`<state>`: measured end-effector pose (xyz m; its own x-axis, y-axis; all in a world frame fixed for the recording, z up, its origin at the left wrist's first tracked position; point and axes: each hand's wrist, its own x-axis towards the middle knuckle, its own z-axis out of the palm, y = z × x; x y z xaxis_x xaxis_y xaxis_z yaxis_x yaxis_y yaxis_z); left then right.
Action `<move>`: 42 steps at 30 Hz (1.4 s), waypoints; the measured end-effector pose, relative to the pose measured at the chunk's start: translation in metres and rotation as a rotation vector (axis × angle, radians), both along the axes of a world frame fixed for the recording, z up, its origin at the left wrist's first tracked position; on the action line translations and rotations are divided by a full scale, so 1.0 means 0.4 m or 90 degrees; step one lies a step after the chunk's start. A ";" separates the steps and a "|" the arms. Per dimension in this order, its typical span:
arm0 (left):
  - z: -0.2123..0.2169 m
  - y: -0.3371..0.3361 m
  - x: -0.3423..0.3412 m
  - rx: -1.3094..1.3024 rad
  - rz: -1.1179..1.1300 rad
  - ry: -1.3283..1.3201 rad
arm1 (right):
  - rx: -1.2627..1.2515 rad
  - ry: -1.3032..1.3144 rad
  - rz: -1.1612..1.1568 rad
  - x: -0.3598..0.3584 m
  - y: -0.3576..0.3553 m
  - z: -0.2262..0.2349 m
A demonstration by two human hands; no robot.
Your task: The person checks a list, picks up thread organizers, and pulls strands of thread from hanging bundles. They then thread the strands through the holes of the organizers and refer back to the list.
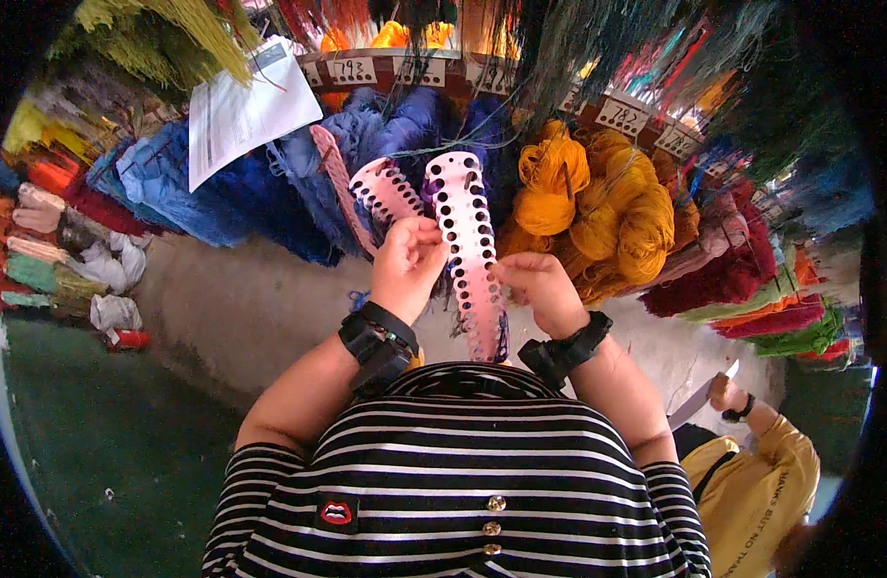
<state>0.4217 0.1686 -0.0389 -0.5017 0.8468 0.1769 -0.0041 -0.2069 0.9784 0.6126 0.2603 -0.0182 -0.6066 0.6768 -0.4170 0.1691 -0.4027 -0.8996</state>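
Observation:
A long pink card (470, 231) with rows of punched holes down both edges hangs upright in front of me. Its lower end reaches toward my waist. My left hand (408, 268) is closed on the card's left edge, thumb against fingers. At the opposite edge my right hand (542, 287) pinches with thumb and forefinger; whether it grips the card or a fine thread there is too small to tell. Behind my left hand is a second pink holed card (389, 193), curled at the top. A pink braided band (339, 183) hangs beside that one.
Blue yarn hanks (164, 178) hang behind the cards, with orange-yellow hanks (622, 207) to the right. A printed white sheet (246, 120) lies over the blue yarn. Dark hanks (607, 39) dangle from above. At lower right stands a person in a yellow top (752, 482).

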 end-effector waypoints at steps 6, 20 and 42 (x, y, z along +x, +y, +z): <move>0.034 0.000 -0.052 -0.131 -0.075 0.027 | 0.220 -0.037 -0.024 -0.005 -0.027 -0.008; 0.045 0.007 -0.130 -0.073 -0.133 0.143 | 0.375 -0.048 0.034 -0.188 -0.047 0.073; -0.025 0.043 -0.085 -0.064 -0.193 0.043 | 0.569 -0.147 0.209 -0.151 0.073 0.080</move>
<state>0.3876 0.1857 -0.0489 -0.2144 0.9707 0.1088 0.0153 -0.1081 0.9940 0.5521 0.2894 0.0139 -0.7890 0.6134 0.0351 0.3612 0.5093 -0.7811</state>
